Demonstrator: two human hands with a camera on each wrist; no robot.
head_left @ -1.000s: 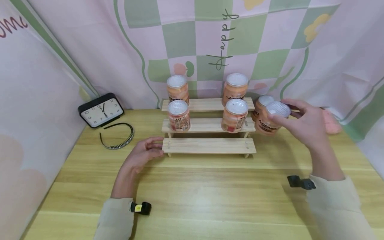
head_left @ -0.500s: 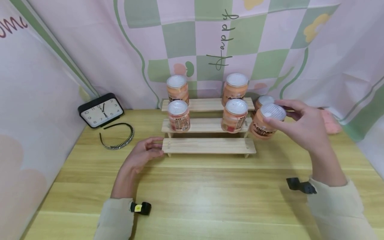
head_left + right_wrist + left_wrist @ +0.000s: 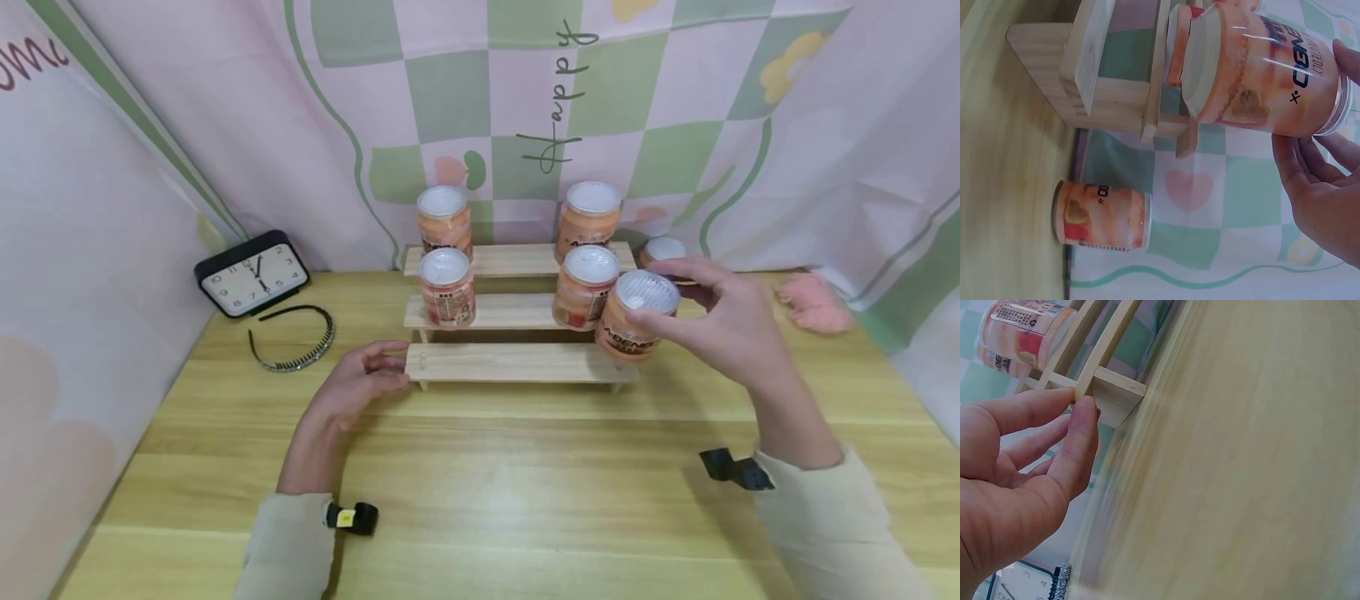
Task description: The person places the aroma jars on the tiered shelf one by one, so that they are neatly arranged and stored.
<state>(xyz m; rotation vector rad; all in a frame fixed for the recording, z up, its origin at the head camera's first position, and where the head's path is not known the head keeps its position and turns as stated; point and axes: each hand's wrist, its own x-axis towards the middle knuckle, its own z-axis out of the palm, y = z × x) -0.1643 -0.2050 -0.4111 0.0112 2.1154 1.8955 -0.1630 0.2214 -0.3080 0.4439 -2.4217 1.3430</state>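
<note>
My right hand (image 3: 723,325) grips a fruit can (image 3: 630,332) near its silvery lid, thumb in front and fingers behind. The can hangs over the right end of the lowest step of a three-step wooden shelf (image 3: 510,363); in the right wrist view its base is raised above that step. At the shelf's left end, my left hand (image 3: 363,377) pinches the edge of the lowest step between thumb and fingertips (image 3: 1085,412). Two similar cans stand on the middle step, left (image 3: 448,292) and right (image 3: 585,292). The top step bears another pair, left (image 3: 444,223) and right (image 3: 588,221).
One more can (image 3: 1104,215) stands on the table (image 3: 480,492) behind the shelf's right end, mostly hidden in the head view. A black clock (image 3: 255,277) and a dark headband (image 3: 330,333) lie at left. Something pink and fluffy (image 3: 813,302) lies at right.
My right hand has carried the fruit can leftward and a little nearer, from beside the shelf to over the lowest step's right end. The left hand has stayed at the shelf.
</note>
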